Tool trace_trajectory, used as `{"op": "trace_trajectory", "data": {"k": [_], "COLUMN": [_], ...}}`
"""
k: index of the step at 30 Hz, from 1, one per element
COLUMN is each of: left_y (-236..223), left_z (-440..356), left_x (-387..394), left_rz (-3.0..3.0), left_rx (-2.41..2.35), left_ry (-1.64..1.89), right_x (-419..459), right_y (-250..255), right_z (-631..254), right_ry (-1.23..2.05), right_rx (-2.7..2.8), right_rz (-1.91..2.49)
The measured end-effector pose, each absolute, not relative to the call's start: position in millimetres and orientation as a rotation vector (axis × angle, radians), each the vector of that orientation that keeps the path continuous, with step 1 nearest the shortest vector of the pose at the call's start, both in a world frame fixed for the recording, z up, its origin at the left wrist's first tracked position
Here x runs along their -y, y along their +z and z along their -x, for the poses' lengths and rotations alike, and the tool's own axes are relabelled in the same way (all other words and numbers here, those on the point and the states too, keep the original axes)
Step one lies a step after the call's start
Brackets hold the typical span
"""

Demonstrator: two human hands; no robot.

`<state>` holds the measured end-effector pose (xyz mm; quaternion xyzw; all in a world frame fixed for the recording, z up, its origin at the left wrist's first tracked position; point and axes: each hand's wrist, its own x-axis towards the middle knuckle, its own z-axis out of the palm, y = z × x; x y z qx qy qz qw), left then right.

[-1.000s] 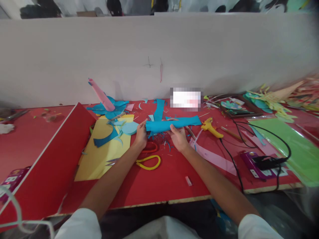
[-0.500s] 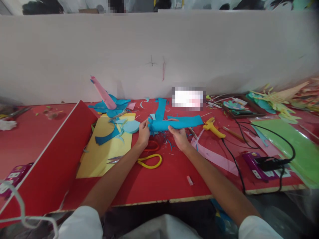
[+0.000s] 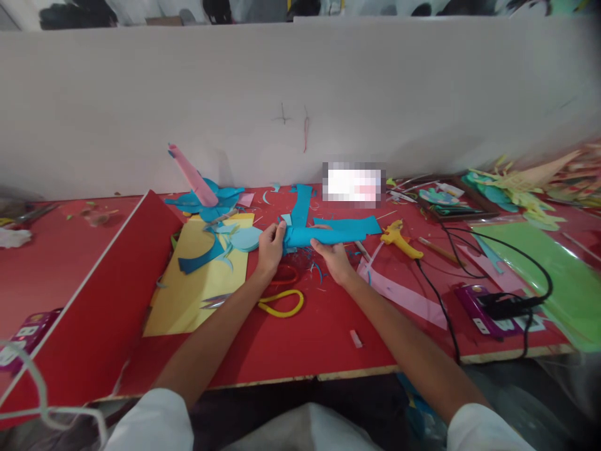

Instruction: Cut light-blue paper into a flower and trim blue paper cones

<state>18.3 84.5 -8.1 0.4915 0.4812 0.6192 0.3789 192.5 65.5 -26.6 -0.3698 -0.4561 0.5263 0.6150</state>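
Observation:
A blue paper roll (image 3: 335,232) lies crosswise over the red table (image 3: 300,344), just above its surface. My left hand (image 3: 271,248) pinches the roll's left, fringed end. My right hand (image 3: 334,260) grips it from below near the middle, fingers curled round it. Under my hands lie scissors with one red and one yellow handle (image 3: 280,303), among small blue paper scraps. Another blue strip (image 3: 300,203) lies just behind the roll.
A yellow sheet (image 3: 200,275) with blue cutouts lies left, beside a slanted red board (image 3: 94,300). A yellow glue gun (image 3: 398,239), black cable (image 3: 498,263), purple power strip (image 3: 488,313), pink strip (image 3: 404,294) and green sheet (image 3: 554,275) lie right. A white partition (image 3: 300,100) stands behind.
Both hands have worked the blue paper into a tighter roll. The left hand has slid a little to the right along its fringed end.

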Motion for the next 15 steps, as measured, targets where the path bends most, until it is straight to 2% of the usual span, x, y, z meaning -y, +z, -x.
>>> {"op": "trace_trajectory", "data": {"k": [7,15], "left_y": [-15,-23], "left_z": [-18,-14], "left_x": [-87,-92], "left_rz": [-1.146,-1.136], "left_rx": [-1.128,-1.103], "left_ry": [1.589,1.547], "right_x": [-74,-66], "right_y": [-27,-8], "right_z": [-196,-196], "right_ry": [1.203,1.323], "right_rx": [0.844,0.919], "right_rz": [0.769,0.690]}}
